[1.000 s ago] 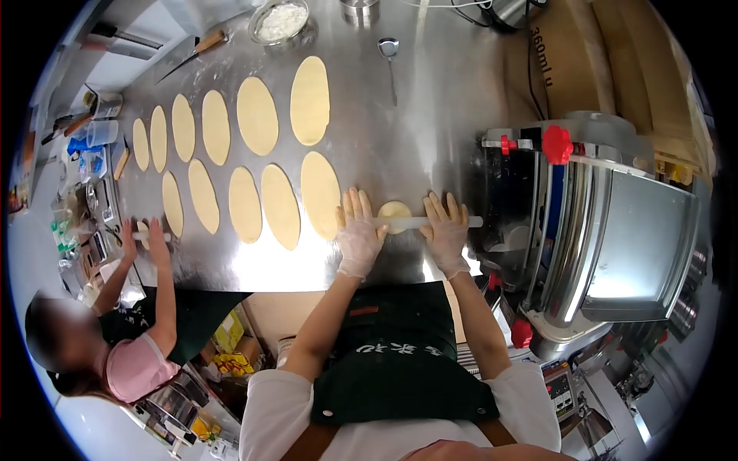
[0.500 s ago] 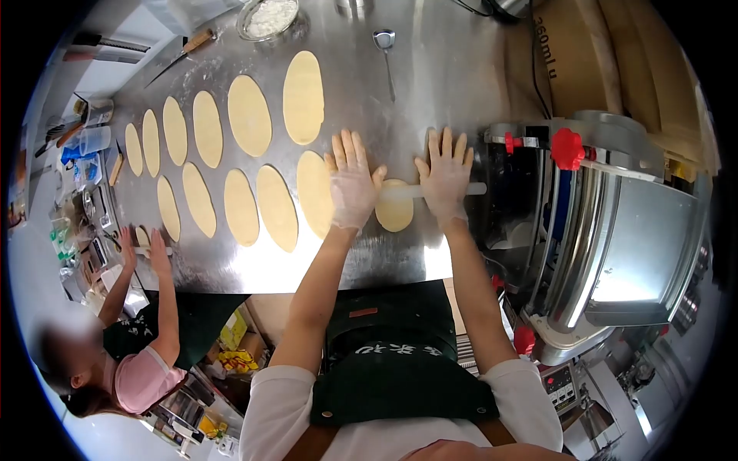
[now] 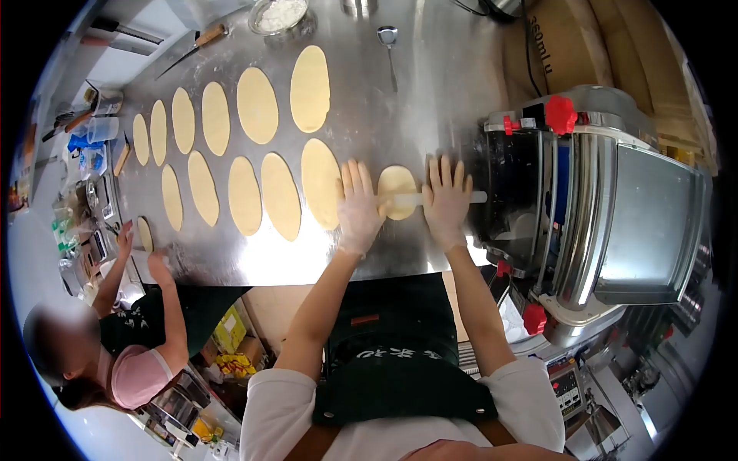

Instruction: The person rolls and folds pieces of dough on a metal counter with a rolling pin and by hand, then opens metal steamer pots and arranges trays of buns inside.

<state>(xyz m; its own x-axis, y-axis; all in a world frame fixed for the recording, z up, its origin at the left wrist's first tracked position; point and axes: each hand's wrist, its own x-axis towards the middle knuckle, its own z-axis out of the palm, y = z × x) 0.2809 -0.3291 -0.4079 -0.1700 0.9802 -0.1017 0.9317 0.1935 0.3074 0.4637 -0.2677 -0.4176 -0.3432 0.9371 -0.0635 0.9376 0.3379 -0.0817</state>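
Observation:
My left hand (image 3: 359,209), in a clear glove, lies flat with its fingers stretched out over the left part of a white rolling pin (image 3: 406,199). On the pin's right part rests my right hand (image 3: 447,206), also gloved and flat, fingers a little spread. The pin's right end sticks out past it. Between the hands, the pin crosses the lower half of a small oval of dough (image 3: 397,179). A long flattened dough piece (image 3: 320,184) lies just left of my left hand, which slightly overlaps its edge.
Several dough ovals (image 3: 257,106) lie in two rows on the steel table (image 3: 361,100). A bowl of white flour (image 3: 280,17), a metal scoop (image 3: 389,38) and a knife (image 3: 196,48) lie at the back. A roller machine (image 3: 592,207) stands right. A co-worker (image 3: 142,369) handles dough at left.
Both hands and the rolling pin have come back toward my body across the dough, so more of it shows beyond the pin. The co-worker's hands have moved apart. The view has shifted slightly.

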